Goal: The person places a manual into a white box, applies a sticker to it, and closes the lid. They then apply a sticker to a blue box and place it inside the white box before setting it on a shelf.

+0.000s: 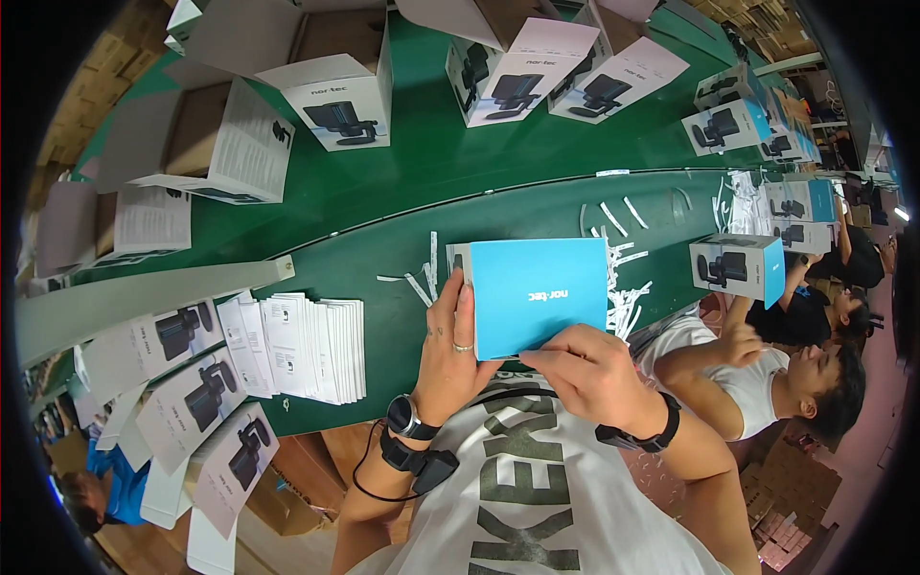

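A carton with a bright blue top (pixel 541 311) and white sides sits on the green table right in front of me. My left hand (pixel 448 347) grips its left side, fingers along the wall and thumb by the near edge. At that near edge, my right hand (pixel 592 372) is closed in a pinch, its fingertips touching the box. Whatever lies between those fingertips is too small to make out. White paper strips (pixel 628 305) lie in a loose heap just right of the box, and a few more strips (pixel 419 287) lie to its left.
Stacked white leaflets (pixel 316 347) lie at the left. Open cartons (pixel 345 110) line the far side; more printed cartons (pixel 196 393) stand at the lower left. A pale rail (pixel 153 297) crosses the left side. At right, a co-worker (pixel 767 383) is beside a blue-topped carton (pixel 738 266).
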Tool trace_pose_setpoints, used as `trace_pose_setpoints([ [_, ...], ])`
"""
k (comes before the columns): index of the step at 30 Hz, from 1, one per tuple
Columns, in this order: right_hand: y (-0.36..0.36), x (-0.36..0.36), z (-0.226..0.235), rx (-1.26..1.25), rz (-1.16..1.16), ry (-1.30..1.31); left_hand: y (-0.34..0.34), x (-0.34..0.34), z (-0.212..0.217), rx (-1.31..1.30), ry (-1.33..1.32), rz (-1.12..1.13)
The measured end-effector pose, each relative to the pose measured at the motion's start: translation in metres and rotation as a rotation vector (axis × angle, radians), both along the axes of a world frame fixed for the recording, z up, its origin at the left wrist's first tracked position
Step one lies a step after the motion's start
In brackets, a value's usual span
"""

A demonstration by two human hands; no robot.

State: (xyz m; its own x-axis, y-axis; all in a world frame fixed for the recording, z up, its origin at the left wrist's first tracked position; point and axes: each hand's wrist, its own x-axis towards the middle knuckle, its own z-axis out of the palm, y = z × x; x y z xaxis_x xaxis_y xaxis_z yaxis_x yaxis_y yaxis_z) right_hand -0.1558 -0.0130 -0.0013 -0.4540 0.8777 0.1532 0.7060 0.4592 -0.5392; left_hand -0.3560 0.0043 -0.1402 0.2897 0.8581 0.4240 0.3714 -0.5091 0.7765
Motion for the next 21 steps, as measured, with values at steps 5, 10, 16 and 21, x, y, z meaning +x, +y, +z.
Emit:
trace_pose_setpoints([
  [5,0.008,0.006,0.001,-0.150,0.023,0.117,0.001,-0.001,-0.008,0.029,0.001,-0.004],
  [10,0.024,0.009,0.006,-0.339,0.074,0.225,0.002,-0.003,-0.010,0.032,-0.005,-0.005],
  [16,0.035,0.016,0.012,-0.427,0.097,0.324,0.003,-0.005,-0.011,0.019,-0.008,0.004],
  [21,0.025,0.008,0.023,-0.079,0.173,0.052,0.003,-0.005,-0.011,0.047,-0.010,0.008],
])
